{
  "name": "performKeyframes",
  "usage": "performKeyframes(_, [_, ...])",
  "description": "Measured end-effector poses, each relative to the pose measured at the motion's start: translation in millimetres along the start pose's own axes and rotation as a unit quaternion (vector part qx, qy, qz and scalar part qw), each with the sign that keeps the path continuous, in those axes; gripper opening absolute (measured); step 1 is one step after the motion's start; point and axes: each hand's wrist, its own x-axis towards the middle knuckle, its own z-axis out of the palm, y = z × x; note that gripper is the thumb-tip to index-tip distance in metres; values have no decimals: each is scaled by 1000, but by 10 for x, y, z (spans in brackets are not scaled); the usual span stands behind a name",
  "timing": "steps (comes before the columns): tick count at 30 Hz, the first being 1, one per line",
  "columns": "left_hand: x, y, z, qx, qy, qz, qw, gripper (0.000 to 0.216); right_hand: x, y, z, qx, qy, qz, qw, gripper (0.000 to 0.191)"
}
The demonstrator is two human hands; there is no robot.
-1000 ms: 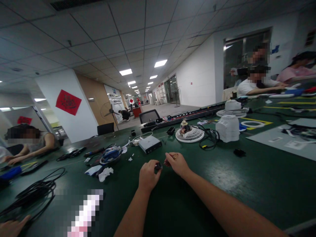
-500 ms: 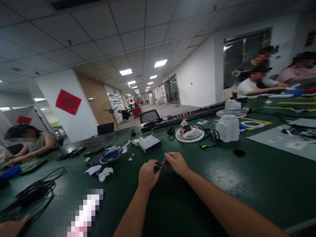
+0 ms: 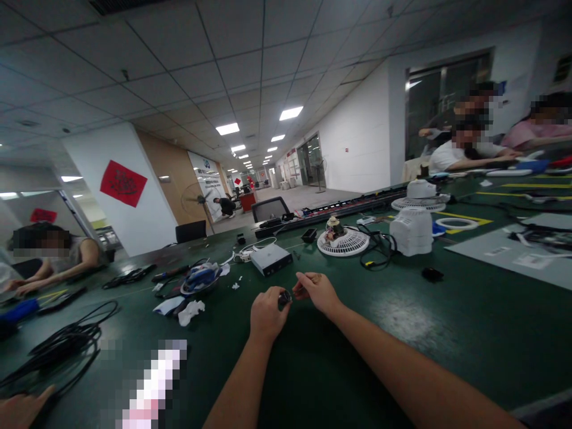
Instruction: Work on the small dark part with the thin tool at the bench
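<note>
My left hand point(image 3: 267, 313) grips a small dark cylindrical part point(image 3: 284, 297) between thumb and fingers, its round end turned toward my other hand. Just to its right, my right hand point(image 3: 318, 292) is closed in a pinch around a thin rod-like tool, mostly hidden by the fingers. The fingertips of both hands are close together above the green table point(image 3: 379, 363). Beyond them lies a grey box-shaped device point(image 3: 271, 260) with a dark front.
Fan parts, a white round grille point(image 3: 343, 243) and a white housing point(image 3: 410, 232), stand ahead to the right. At left are a blue bundle in a bowl point(image 3: 201, 277), crumpled tissue point(image 3: 191, 312) and a black cable coil point(image 3: 67, 339). Another person's hand point(image 3: 27, 408) is at lower left.
The thin tool that showed between my right fingers and the dark part is now hardly visible. My right fingers have shifted slightly; my left hand keeps its hold.
</note>
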Motion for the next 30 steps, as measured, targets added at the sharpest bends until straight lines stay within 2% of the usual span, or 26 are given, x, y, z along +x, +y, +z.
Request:
performKeyframes(3, [0,6,1,-8,0,3,1000,18,-1,-8,-4,40,-12,23,999,46])
performKeyframes(6, [-5,2,2,-13,2,3,1000,18,-12,-22,3,71,-11,13,997,43])
performKeyframes(12, [-13,-4,-11,-3,4,-2,1000,20,-9,-23,2,14,-22,0,1000,43])
performKeyframes(17, [-7,6,-24,-5,5,-14,1000,19,-8,-15,-8,63,-27,6,998,42])
performKeyframes(22, [-1,15,-19,4,-14,6,1000,19,1,25,-9,-7,-21,-15,1000,40])
performKeyframes(26, [1,-3,-10,1,0,-3,1000,19,36,95,-46,-83,-14,-5,996,37])
performKeyframes(30, [3,-19,0,-4,7,-20,1000,20,51,125,-66,-65,-45,33,996,41])
